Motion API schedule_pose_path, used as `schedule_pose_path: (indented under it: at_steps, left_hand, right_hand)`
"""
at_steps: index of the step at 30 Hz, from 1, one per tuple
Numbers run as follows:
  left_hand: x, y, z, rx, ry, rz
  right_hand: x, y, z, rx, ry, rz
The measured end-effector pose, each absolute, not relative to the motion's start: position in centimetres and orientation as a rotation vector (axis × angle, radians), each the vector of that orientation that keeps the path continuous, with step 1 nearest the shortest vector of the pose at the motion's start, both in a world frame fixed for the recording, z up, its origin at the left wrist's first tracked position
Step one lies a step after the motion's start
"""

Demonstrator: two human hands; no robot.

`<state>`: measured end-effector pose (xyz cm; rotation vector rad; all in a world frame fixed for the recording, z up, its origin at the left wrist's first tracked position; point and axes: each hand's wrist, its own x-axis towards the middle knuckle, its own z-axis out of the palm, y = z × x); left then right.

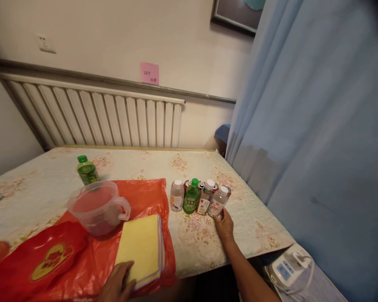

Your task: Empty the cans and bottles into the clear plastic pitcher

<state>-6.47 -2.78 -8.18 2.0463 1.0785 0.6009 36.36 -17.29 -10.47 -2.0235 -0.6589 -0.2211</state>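
My right hand [224, 226] has its fingers around the lower part of a clear bottle [218, 202] with a white cap, at the right end of a row. Beside it stand a white-capped bottle [205, 199] with a dark drink label, a green bottle [191, 197] and another white-capped bottle [177, 196]. Several cans [229, 191] show partly behind them. My left hand [118, 283] rests at the near left edge of a folded yellow cloth [141, 247], its fingers apart. The cloth lies on a red plastic bag [145, 193].
A clear plastic measuring jug [101, 214] and a red scalloped tray [22, 256] lie on the bag. Another green bottle [87, 171] stands behind the jug. A blue curtain [302, 126] hangs at the right, above a white power strip [288, 266]. A radiator [101, 111] lines the wall.
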Motion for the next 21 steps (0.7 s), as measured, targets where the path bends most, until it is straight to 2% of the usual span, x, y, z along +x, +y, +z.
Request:
schedule_pose_path:
  at_steps: [13, 21]
  left_hand:
    - [-6.6, -2.7, -9.4, 2.061, 1.07, 0.598]
    - [-7.0, -3.5, -8.3, 1.93, 1.032, 0.636]
  right_hand:
    - [35.6, -17.7, -10.2, -2.039, -0.594, -0.178]
    - [30.6, -20.4, -10.2, -2.106, -0.398, -0.143]
